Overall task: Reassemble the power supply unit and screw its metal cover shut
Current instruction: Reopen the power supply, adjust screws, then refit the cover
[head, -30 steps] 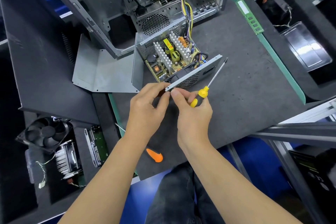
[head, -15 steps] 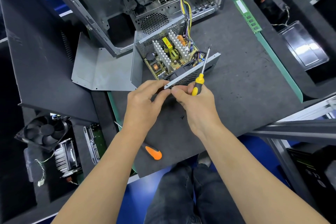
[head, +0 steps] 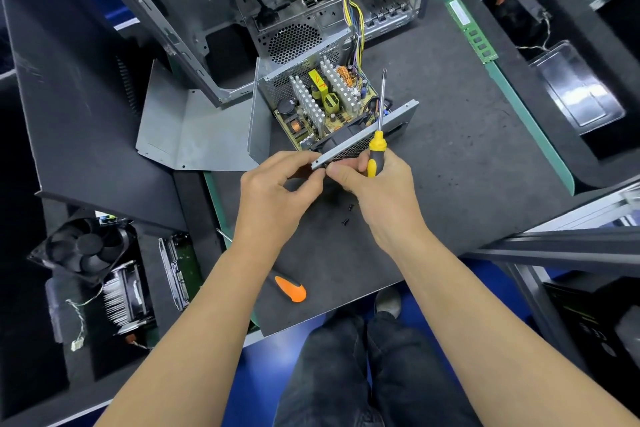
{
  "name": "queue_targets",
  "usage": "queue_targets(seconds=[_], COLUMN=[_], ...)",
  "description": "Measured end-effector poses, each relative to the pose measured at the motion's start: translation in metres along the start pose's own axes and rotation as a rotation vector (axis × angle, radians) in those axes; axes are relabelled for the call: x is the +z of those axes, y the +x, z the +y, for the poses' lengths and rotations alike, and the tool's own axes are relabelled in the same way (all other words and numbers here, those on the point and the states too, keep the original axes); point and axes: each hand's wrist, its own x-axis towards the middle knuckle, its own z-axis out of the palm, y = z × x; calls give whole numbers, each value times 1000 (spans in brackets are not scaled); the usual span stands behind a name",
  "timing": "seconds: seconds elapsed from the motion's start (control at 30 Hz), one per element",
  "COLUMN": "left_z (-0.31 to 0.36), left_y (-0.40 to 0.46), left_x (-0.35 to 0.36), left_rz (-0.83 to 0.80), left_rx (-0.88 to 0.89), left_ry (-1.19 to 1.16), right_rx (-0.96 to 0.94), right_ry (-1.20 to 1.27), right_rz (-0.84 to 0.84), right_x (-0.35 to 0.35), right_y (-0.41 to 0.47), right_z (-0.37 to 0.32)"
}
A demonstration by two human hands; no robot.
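The open power supply unit (head: 325, 104) stands on the dark mat, its circuit board, heatsinks and yellow parts exposed. Its grey metal cover (head: 194, 135) lies flat to the left, off the unit. My left hand (head: 277, 191) pinches the near corner of the unit's grilled front panel (head: 367, 139). My right hand (head: 377, 184) touches the same corner with its fingertips and grips a yellow-and-black screwdriver (head: 375, 149), whose shaft points up and away. Two small black screws (head: 347, 215) lie on the mat just under my hands.
An open computer case (head: 263, 0) stands behind the unit, wires running into it. An orange-handled tool (head: 289, 288) lies near the mat's front edge. A fan and heatsink (head: 90, 253) sit lower left, a green memory stick (head: 472, 29) upper right, a metal tray (head: 575, 87) far right.
The screwdriver in my right hand has swung from slanting right to nearly upright. Both hands stay at the front panel's near corner. The two screws on the mat have come into view.
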Motion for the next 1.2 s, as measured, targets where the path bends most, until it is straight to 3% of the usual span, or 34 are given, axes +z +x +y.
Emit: queue_targets(seconds=[0.13, 0.4, 0.77, 0.97, 1.1, 1.2], left_z=[1, 1, 2, 3, 3, 4], left_y=[-1, -1, -2, -2, -3, -4], left_x=[2, 4, 4, 5, 6, 6], left_rz=[11, 28, 36, 43, 49, 46], left_rx=[-21, -45, -66, -71, -77, -92], left_ry=[-11, -39, -43, -38, -47, -55], right_rx=[-160, -404, -353, -337, -221, -17], right_ry=[-298, -542, -512, -633, -624, -483], right_rz=[105, -36, -13, 29, 1, -83], right_x=[-16, -45, -41, -39, -37, -36], right_y=[-16, -39, -46, -56, -68, -67], right_z=[14, 48, 45, 34, 17, 4])
